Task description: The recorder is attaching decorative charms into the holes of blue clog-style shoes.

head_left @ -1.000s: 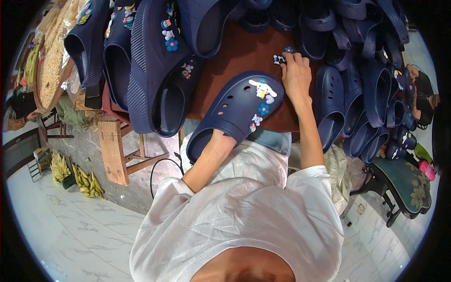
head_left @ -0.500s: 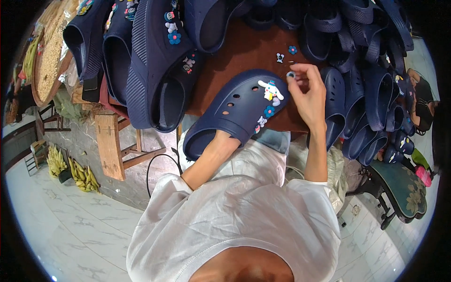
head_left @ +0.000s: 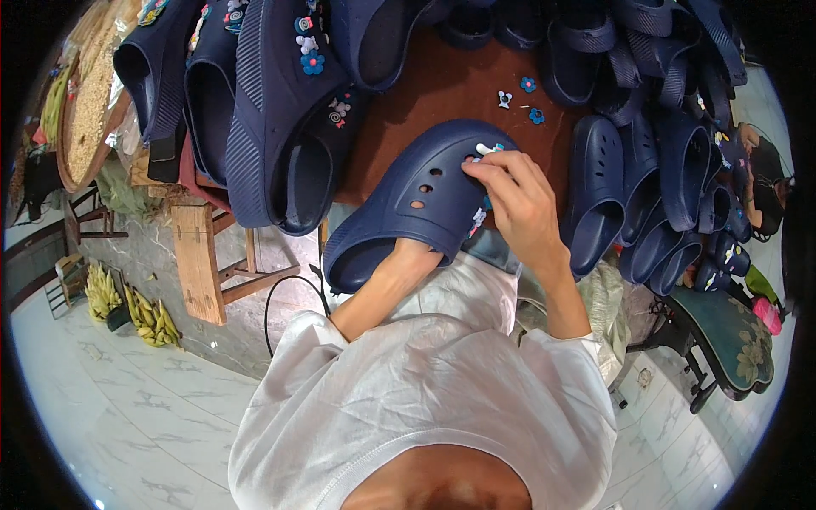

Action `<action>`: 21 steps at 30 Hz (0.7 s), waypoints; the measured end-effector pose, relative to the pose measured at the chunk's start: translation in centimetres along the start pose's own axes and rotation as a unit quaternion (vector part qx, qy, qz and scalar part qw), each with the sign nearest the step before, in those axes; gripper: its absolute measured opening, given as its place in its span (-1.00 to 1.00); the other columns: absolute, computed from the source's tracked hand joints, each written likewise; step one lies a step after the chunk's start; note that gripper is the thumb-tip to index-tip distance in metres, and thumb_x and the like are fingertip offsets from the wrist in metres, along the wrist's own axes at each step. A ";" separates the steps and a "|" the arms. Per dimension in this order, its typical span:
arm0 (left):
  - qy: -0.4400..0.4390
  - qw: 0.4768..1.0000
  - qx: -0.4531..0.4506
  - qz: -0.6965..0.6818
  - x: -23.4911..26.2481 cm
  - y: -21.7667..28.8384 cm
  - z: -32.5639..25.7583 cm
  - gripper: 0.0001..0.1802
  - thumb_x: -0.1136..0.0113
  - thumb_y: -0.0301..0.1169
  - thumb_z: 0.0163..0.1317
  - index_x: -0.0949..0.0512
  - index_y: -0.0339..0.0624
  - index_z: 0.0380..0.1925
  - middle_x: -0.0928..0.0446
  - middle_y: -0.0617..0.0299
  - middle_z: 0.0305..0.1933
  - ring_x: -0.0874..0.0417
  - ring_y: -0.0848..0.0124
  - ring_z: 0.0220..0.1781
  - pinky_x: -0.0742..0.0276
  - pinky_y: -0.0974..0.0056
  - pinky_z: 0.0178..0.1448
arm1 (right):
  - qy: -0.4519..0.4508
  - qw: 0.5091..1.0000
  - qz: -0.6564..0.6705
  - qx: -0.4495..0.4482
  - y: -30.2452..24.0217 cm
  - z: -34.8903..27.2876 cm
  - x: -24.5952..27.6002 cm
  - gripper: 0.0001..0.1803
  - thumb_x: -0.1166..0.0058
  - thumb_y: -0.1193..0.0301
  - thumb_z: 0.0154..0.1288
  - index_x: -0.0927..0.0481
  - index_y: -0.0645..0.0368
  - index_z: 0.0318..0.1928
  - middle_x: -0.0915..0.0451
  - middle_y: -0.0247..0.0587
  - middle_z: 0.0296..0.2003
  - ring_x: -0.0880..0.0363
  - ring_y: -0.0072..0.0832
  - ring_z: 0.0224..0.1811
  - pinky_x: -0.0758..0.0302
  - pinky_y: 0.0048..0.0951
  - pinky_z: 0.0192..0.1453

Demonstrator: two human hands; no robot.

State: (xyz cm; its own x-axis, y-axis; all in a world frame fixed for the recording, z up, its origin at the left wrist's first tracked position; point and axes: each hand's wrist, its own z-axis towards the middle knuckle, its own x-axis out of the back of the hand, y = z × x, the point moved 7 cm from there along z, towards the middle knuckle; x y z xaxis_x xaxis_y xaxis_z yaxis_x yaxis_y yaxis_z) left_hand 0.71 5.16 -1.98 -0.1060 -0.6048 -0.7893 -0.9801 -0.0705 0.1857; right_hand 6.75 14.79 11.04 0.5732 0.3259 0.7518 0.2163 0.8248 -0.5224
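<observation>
While the left hand (head_left: 414,255) sits inside the navy clog (head_left: 422,200), grip hidden, cannot tell | right hand (head_left: 518,200) fingertips pinched on a small charm (head_left: 483,150) at clog's upper | clog on brown table (head_left: 442,89) edge | loose charms (head_left: 520,98) beyond | clog piles flanking.

Clog: a navy blue perforated foam clog (head_left: 422,200) lay toe toward one o'clock at the brown tabletop's near edge.
Charms: small white and blue charms (head_left: 484,150) sat on its upper.
</observation>
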 end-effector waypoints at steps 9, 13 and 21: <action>0.076 0.997 0.000 0.007 0.2 -0.5 -0.7 -0.56 0.20 -0.25 0.58 -0.38 -0.25 0.29 -0.47 0.05 0.33 -0.53 0.25 0.32 -0.44 0.13 0.45 | 0.014 0.977 0.126 -0.170 2.4 0.0 0.6 -0.82 -0.29 0.58 0.14 -0.66 0.22 -0.20 -0.61 -0.19 -0.29 -0.63 -0.28 -0.23 -0.54 -0.33 -0.16; 0.091 0.996 0.001 0.002 0.2 -0.7 -0.5 -0.56 0.20 -0.26 0.58 -0.39 -0.26 0.29 -0.47 0.04 0.33 -0.53 0.24 0.32 -0.44 0.13 0.45 | -0.007 0.970 0.141 -0.199 2.8 0.0 0.9 -0.82 -0.32 0.54 0.14 -0.67 0.23 -0.21 -0.62 -0.22 -0.29 -0.63 -0.30 -0.24 -0.53 -0.35 -0.16; 0.122 0.992 0.005 -0.004 0.6 -0.5 -1.0 -0.56 0.20 -0.27 0.58 -0.39 -0.28 0.28 -0.47 0.03 0.33 -0.52 0.23 0.32 -0.43 0.12 0.46 | -0.027 0.984 0.067 -0.160 2.8 0.3 1.5 -0.86 -0.35 0.43 0.13 -0.74 0.16 -0.28 -0.61 -0.26 -0.33 -0.59 -0.31 -0.23 -0.51 -0.30 -0.12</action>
State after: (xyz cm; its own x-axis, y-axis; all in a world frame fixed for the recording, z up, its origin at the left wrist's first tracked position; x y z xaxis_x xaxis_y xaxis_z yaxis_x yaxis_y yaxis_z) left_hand 1.30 4.06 -1.99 -0.0558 -0.7788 -0.6248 -0.9823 -0.0692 0.1740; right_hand 7.96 17.74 10.82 0.5730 0.4524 0.6834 0.3851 0.5875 -0.7118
